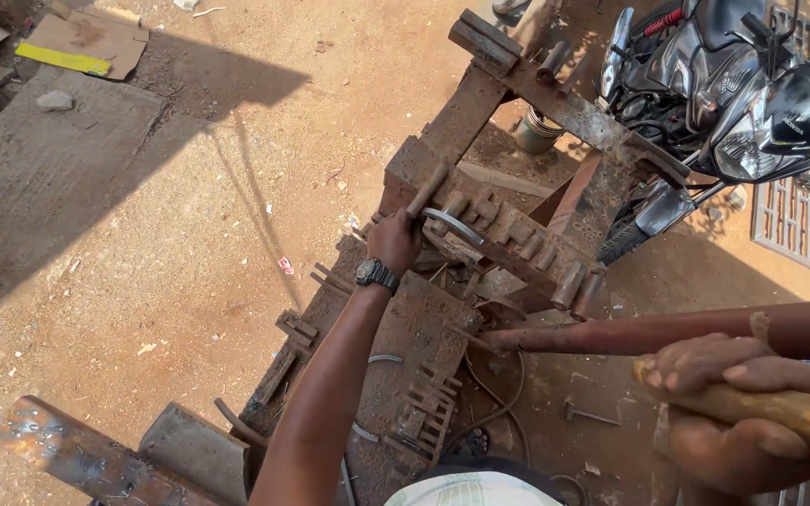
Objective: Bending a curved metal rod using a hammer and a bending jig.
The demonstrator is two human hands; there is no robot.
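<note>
Sunlit reddish dirt ground [199, 234] spreads under a rusty steel bending jig [480, 234], a heavy frame with rows of pegs that stands in the middle of the yard. On its pegged top, near the far end, lies a curved grey metal strip [454, 225], bent round one of the pegs. The left hand [394, 242], a black wristwatch [376, 275] on its wrist, is clenched on the near end of that strip and presses against the jig's top. Just right of it a long rusty pipe [649, 333] runs from the jig's centre out to the right edge of view. Near the right edge, the right hand [738, 412] is wrapped tight round a wooden handle [789, 412] that slants towards the lower right corner; what the handle belongs to is out of view. A small grey bucket [536, 131] stands on the ground beneath the far part of the frame; its contents cannot be made out. Beyond the jig at far right a black motorcycle [733, 84] is parked close against the frame, beside a patterned metal grille [808, 225], so that side is tight. To the left the ground is wide and open up to a concrete slab [39, 178] and a flattened cardboard sheet [86, 42], while rusty steel offcuts [114, 459] lie at the near left.
</note>
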